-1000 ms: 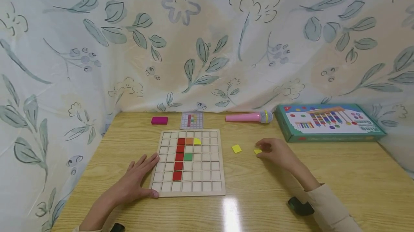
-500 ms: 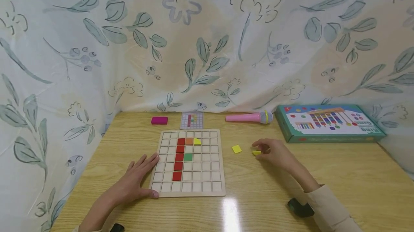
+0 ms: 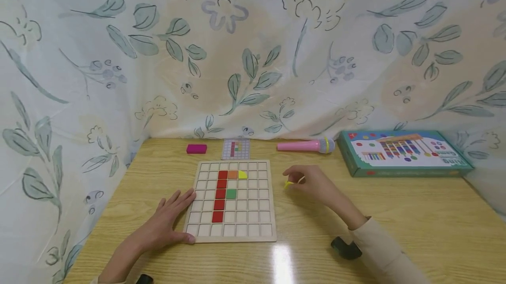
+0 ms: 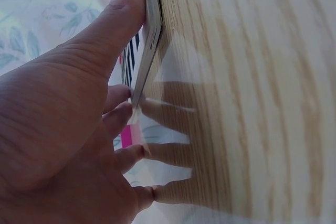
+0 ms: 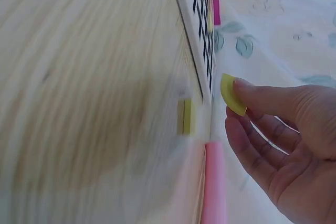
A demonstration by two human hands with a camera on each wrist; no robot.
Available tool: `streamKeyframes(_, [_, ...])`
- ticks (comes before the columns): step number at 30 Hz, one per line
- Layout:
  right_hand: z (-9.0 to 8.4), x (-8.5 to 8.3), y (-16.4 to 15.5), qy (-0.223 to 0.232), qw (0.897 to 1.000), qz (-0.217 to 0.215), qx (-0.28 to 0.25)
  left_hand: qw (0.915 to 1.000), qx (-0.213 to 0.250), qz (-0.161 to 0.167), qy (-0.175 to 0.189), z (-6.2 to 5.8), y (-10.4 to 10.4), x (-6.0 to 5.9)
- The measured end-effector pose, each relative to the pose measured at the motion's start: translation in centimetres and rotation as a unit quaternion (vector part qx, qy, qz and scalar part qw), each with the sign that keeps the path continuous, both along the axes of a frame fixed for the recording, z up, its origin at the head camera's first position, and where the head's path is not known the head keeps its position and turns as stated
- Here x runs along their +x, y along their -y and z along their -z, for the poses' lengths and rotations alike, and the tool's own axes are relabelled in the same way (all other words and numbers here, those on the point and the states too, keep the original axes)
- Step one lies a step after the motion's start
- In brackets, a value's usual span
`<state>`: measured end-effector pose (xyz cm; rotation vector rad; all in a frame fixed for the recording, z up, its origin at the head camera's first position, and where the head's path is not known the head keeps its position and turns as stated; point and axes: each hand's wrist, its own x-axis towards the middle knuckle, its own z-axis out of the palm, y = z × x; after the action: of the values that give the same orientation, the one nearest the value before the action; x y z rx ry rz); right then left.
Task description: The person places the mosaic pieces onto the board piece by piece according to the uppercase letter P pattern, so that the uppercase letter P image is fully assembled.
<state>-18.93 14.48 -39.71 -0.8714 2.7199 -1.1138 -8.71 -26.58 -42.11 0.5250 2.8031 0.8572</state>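
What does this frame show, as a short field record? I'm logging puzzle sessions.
left hand: left hand rests flat on the table, fingers against the grid board edge
right hand: right hand pinches a yellow piece above the table
on board: red column, orange tile, green tile, yellow tile
loose: yellow square
behind: pattern card, pink microphone

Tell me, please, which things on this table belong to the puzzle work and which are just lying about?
In use: wooden grid board; small yellow tile pinched in right hand; yellow square tile; pattern card; left hand on the board.
Lying about: pink toy microphone; green game box; magenta block.
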Motion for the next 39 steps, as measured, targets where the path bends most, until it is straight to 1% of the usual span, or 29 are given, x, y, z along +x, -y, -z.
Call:
streamKeyframes(8, [-0.2, -0.5, 3.6, 0.003, 0.999, -0.035, -0.004, 1.0000, -0.001, -0.001, 0.005, 0.0, -0.1, -0.1])
streamKeyframes(17, [0.2, -0.7, 7.6, 0.051, 0.997, -0.056, -0.002, 1.0000, 0.004, 0.001, -0.001, 0.1, 0.0, 0.0])
streamKeyframes(24, [0.6, -1.1, 10.0, 0.048, 0.995, -0.085, -0.012, 1.0000, 0.001, 0.000, -0.004, 0.4, 0.1, -0.1])
streamKeyframes(31, [1.4, -1.2, 11.7, 0.072, 0.994, -0.081, 0.003, 1.0000, 0.002, 0.001, -0.002, 0.4, 0.0, -0.2])
streamKeyframes(39, [1.7, -0.9, 12.4, 0.071, 0.995, -0.074, 0.008, 1.0000, 0.004, 0.002, -0.002, 0.4, 0.0, -0.2])
